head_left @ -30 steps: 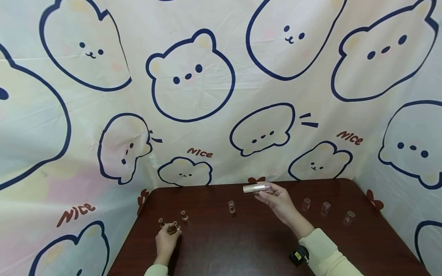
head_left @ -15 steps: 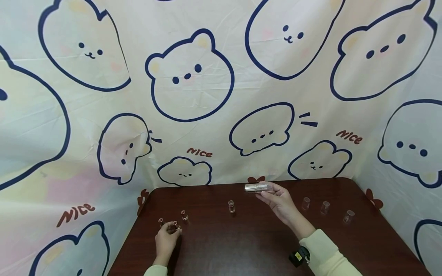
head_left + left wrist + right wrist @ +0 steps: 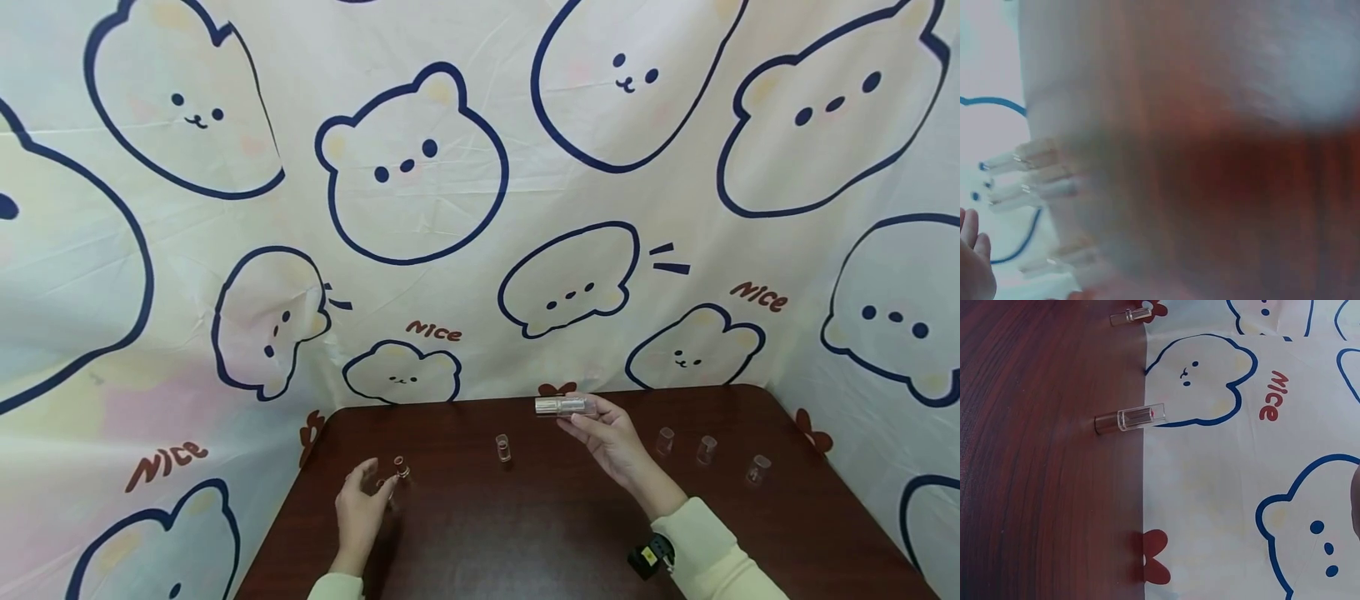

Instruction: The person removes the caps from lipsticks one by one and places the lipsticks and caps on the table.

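In the head view my right hand (image 3: 611, 446) grips a lipstick tube (image 3: 564, 406), silvery with a clear end, held level above the far part of the table. My left hand (image 3: 360, 508) is at the left of the table with thumb and forefinger apart. Just beyond its thumb stands a small lipstick base (image 3: 401, 467). Another piece (image 3: 390, 502) shows partly behind the thumb; whether they touch I cannot tell. Between the hands a small clear-topped tube (image 3: 503, 448) stands upright. The left wrist view is blurred, with several clear-topped tubes (image 3: 1054, 187) along its left side.
Three clear caps (image 3: 706, 451) stand in a row at the right of the dark wooden table (image 3: 510, 533). A patterned cloth (image 3: 480, 283) hangs close behind the table and along both sides. A dark device (image 3: 649, 557) sits on the right wrist.
My left forefinger has lifted and spread from the thumb, and the hand now hides pieces that showed beside it. My right hand has shifted slightly right with the lipstick tube.
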### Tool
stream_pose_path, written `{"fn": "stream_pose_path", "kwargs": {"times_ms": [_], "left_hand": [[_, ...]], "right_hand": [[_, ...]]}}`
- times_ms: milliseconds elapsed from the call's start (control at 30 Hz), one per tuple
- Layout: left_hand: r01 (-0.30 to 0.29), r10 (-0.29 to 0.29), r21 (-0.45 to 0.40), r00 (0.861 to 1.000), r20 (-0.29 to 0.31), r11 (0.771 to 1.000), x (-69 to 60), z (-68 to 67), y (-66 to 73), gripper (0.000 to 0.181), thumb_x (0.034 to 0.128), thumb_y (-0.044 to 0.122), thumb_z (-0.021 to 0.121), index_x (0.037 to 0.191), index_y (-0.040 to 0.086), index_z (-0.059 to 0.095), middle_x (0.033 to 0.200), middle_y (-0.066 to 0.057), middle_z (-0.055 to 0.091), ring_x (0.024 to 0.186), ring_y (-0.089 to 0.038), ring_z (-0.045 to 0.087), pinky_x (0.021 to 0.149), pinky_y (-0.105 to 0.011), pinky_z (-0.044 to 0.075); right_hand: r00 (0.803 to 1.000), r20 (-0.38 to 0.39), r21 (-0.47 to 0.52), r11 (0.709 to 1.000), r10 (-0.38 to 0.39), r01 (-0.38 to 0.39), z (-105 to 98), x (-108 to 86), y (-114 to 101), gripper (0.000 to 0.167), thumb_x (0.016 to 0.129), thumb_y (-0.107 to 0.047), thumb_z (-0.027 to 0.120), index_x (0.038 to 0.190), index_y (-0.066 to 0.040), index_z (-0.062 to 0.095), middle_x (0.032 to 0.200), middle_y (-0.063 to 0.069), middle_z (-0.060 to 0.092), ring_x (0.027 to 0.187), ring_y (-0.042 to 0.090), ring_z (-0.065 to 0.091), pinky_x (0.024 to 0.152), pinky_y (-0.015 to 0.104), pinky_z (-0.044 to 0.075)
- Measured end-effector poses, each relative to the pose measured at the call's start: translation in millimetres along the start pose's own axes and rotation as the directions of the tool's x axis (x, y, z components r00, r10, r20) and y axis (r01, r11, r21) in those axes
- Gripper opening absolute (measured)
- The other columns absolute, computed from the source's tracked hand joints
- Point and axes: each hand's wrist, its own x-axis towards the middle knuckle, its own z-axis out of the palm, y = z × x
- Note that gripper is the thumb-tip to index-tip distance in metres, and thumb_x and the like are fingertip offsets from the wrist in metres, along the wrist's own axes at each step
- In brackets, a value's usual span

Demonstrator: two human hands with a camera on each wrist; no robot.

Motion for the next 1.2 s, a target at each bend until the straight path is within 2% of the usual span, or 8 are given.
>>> {"fn": "stream_pose_path", "kwargs": {"times_ms": [233,400,633,767,900,1000,1100,1200], "left_hand": [[-0.112,0.113,-0.105,0.994,-0.004,0.988,1.5,2.9,30.0,0.046,0.0798,0.01,0.081,0.122,0.005,0.063,0.119,-0.014,0.065,0.113,-0.031,0.059,0.09,-0.052,0.047],[-0.171,0.181,-0.182,0.982,0.043,0.968,0.8,7.6,59.0,0.044,0.0782,0.015,0.083,0.118,0.009,0.066,0.115,-0.007,0.068,0.11,-0.024,0.061,0.089,-0.049,0.048],[-0.173,0.222,-0.319,0.967,0.126,0.932,-0.8,17.0,100.7,0.047,0.0784,0.029,0.082,0.12,0.014,0.066,0.119,-0.004,0.066,0.113,-0.019,0.059,0.097,-0.048,0.044],[-0.178,0.254,-0.387,0.954,0.156,0.905,-5.5,20.8,125.3,0.046,0.078,0.023,0.082,0.119,0.011,0.066,0.117,-0.002,0.067,0.112,-0.018,0.06,0.098,-0.046,0.044],[-0.219,0.323,-0.442,0.93,0.174,0.87,-16.6,16.2,163.6,0.043,0.0789,0.009,0.081,0.118,0.003,0.065,0.116,-0.01,0.068,0.112,-0.025,0.061,0.097,-0.05,0.043],[-0.248,0.374,-0.464,0.905,0.203,0.851,-24.7,12.3,190.2,0.041,0.0796,0.004,0.079,0.118,-0.002,0.065,0.115,-0.015,0.067,0.111,-0.029,0.061,0.096,-0.051,0.044],[-0.234,0.397,-0.486,0.879,0.265,0.842,-28.9,14.1,205.4,0.041,0.0806,0.006,0.079,0.119,-0.001,0.065,0.116,-0.014,0.067,0.112,-0.028,0.061,0.097,-0.05,0.043],[-0.202,0.411,-0.52,0.851,0.325,0.83,-32.0,17.8,216.1,0.041,0.0824,0.007,0.077,0.12,-0.001,0.064,0.118,-0.015,0.066,0.112,-0.032,0.06,0.098,-0.052,0.042]], "right_hand": [[0.999,0.032,0.037,0.999,-0.024,0.023,3,1.9,0,0.036,0.095,0.01,0.05,0.118,-0.012,0.066,0.119,0.006,0.065,0.109,0.018,0.063,0.092,0.035,0.047],[0.999,0.04,0.023,0.999,-0.028,0.027,3,2.1,-2,0.035,0.095,0.009,0.051,0.119,-0.013,0.066,0.119,0.006,0.064,0.109,0.018,0.064,0.092,0.035,0.047],[0.998,0.05,0.033,0.999,-0.034,0.032,5,1.8,-3,0.035,0.096,0.01,0.05,0.121,-0.009,0.065,0.119,0.007,0.064,0.109,0.019,0.063,0.092,0.035,0.047],[0.999,0.036,0.008,1.0,-0.017,0.016,6,1.1,-2,0.034,0.096,0.009,0.05,0.121,-0.01,0.065,0.12,0.006,0.064,0.11,0.019,0.063,0.093,0.036,0.047],[0.999,0.032,-0.004,1.0,-0.004,0.004,9,-0.4,-2,0.034,0.096,0.009,0.05,0.12,-0.009,0.064,0.12,0.006,0.064,0.111,0.019,0.063,0.093,0.036,0.046],[1.0,0.03,-0.009,1.0,0.004,-0.004,11,-1.2,-3,0.033,0.095,0.009,0.051,0.122,-0.007,0.063,0.119,0.006,0.065,0.11,0.019,0.063,0.093,0.036,0.046],[0.999,0.034,-0.016,1.0,0.004,-0.004,13,-1.0,-3,0.033,0.095,0.009,0.051,0.123,-0.004,0.062,0.118,0.006,0.065,0.11,0.019,0.063,0.093,0.036,0.046],[0.999,0.039,-0.025,1.0,0.006,-0.005,15,-0.5,-3,0.032,0.096,0.008,0.052,0.122,-0.007,0.063,0.118,0.006,0.064,0.11,0.019,0.063,0.093,0.036,0.046]]}}
